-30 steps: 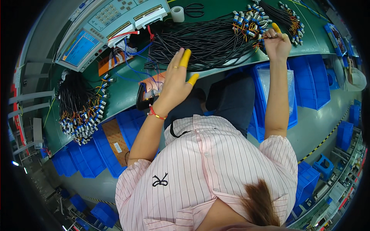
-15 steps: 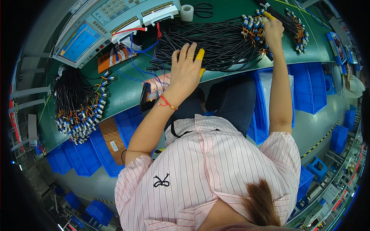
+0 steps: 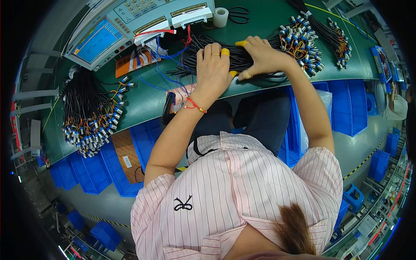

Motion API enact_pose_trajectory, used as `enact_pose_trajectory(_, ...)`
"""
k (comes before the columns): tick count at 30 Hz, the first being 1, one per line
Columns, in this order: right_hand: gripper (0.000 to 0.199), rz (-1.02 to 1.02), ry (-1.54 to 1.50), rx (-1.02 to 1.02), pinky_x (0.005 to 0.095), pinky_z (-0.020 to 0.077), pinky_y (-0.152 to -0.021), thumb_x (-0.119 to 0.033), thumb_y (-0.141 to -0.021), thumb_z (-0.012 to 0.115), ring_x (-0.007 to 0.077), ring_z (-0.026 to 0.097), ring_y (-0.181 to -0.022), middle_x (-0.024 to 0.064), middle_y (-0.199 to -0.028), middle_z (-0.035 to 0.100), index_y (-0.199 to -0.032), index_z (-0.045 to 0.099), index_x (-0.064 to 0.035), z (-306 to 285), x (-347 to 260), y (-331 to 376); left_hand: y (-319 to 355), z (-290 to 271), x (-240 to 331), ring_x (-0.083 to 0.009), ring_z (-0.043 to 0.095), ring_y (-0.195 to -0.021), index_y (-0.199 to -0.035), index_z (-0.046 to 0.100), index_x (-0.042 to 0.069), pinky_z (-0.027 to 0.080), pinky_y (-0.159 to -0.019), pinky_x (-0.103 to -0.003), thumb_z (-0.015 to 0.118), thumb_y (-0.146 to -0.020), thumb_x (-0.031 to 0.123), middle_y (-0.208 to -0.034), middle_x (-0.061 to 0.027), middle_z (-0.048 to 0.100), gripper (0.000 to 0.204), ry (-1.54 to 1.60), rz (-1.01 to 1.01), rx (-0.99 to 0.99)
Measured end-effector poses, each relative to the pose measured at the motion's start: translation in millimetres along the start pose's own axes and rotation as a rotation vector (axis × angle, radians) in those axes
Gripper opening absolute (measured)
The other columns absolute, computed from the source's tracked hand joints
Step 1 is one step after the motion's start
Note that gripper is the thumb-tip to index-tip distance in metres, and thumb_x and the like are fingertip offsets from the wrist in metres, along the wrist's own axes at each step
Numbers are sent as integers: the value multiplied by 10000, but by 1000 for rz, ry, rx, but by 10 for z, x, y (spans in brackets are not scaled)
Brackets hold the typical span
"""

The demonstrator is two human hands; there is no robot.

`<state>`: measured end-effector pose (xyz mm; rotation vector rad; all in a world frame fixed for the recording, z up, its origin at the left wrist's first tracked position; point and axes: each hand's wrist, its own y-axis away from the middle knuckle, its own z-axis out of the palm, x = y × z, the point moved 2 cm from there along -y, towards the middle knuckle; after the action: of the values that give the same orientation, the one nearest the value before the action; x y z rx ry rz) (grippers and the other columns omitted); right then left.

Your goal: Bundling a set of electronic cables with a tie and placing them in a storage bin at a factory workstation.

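Note:
A thick bundle of black cables [image 3: 238, 57] lies across the green bench top, its connector ends [image 3: 301, 43] fanned out on the right with silver, blue and orange parts. My left hand [image 3: 212, 69] grips the bundle near its left part, fingers over the top and thumb on the near side. Yellow finger cots cover some of its fingertips. Just to the right, my right hand [image 3: 266, 56] spans the same bundle, thumb on the near side and fingers on the far side, also with a yellow cot. The cables' undersides are hidden.
A tester with a blue screen [image 3: 97, 40] stands at the back left, wired with ribbon and blue leads. A second cable bundle [image 3: 89, 112] hangs at the left edge, another [image 3: 331, 32] lies far right. A tape roll [image 3: 220, 17] is behind. Blue bins [image 3: 346, 104] stand below.
My right hand has come left from the connector ends to the middle of the bundle, beside my left hand. The spread cables are now gathered more narrowly, and the connectors have shifted slightly right and nearer.

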<state>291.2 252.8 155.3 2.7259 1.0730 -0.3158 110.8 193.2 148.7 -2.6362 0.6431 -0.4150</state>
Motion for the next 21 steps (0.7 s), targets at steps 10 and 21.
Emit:
enact_pose_trajectory(10,408,-13,240,157,381,507,-783,-264,-659,769,304,623,-862,133,-867,630,-925,623,8,259,-171,96,7,-55,315,-328,471,-1132,-1100,614,-20,353,-985,-444,772,-663,130,-1178,-154,509,488,130,80,94)
enact_pose_trajectory(21,454,131,39,144,426,474,-848,-148,-671,760,374,576,-973,202,-963,594,-1018,537,40,73,70,426,678,-357,368,-346,487,-1126,-1146,604,-1,359,-982,-428,719,-736,29,-1252,-147,510,426,369,-1,116)
